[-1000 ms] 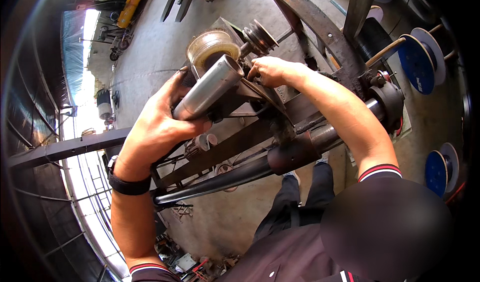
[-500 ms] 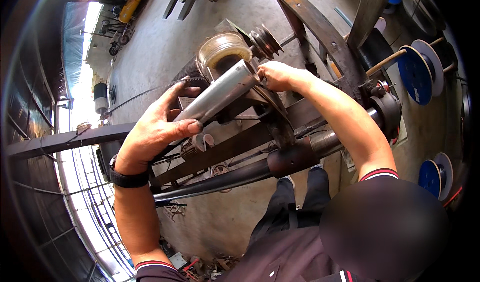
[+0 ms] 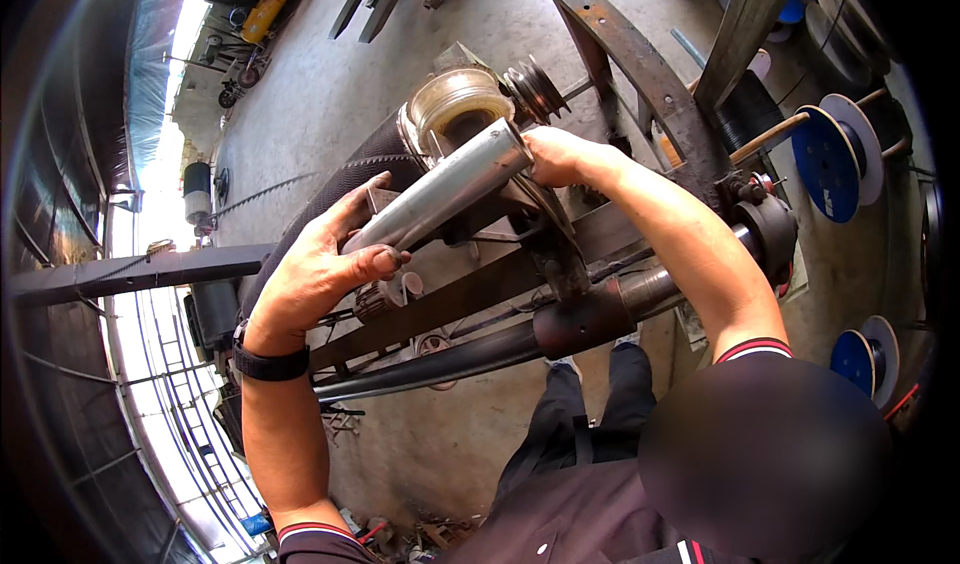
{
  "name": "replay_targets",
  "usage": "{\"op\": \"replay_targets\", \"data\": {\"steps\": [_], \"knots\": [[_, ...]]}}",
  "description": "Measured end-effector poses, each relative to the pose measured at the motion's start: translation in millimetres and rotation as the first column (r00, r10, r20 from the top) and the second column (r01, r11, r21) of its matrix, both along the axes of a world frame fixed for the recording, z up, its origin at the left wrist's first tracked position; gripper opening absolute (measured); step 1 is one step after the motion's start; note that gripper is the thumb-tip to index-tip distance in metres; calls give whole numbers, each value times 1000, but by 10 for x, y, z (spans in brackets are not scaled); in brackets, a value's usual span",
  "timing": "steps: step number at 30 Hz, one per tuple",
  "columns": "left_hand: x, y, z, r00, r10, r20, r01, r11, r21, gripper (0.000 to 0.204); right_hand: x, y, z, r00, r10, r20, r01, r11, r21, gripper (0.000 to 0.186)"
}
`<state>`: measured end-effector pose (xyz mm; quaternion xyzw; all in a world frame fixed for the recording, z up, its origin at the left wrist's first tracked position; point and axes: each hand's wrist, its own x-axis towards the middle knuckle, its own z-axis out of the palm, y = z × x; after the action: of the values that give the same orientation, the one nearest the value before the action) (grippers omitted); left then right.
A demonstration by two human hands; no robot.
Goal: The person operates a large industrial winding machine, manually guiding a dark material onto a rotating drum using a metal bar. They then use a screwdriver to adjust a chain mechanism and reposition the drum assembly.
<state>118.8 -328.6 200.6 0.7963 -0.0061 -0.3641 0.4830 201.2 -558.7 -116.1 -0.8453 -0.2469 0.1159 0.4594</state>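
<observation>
A shiny grey metal pipe (image 3: 440, 192) slants up to the right above the machine frame. My left hand (image 3: 318, 272) is around its lower end, thumb on the near side and fingers on the far side. Close against the upper end is my right hand (image 3: 553, 156), its fingers curled and partly hidden behind the pipe; what they grip cannot be made out. Just beyond the pipe sits a yellowish translucent ring-shaped roll (image 3: 462, 96), beside a dark grooved pulley (image 3: 535, 89). Black mesh-like material (image 3: 345, 184) runs from the roll down behind my left hand.
A long dark shaft (image 3: 440, 362) with a collar (image 3: 583, 322) crosses in front of my legs. An angled steel frame (image 3: 640, 74) rises at the right. Blue-and-white spools (image 3: 828, 164) stand on the right, and a dark beam (image 3: 140, 274) extends left.
The pipe's upper end has shifted slightly right, and its opening shows less. My right hand's fingertips have gone behind the pipe end. My left hand keeps its place on the lower end.
</observation>
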Motion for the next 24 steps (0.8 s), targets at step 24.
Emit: {"op": "replay_targets", "data": {"steps": [24], "knots": [[-2688,2320,-747,966,125,224,-142,988,59,81,-2668,-441,1105,201,-922,330,916,296,270,36]]}}
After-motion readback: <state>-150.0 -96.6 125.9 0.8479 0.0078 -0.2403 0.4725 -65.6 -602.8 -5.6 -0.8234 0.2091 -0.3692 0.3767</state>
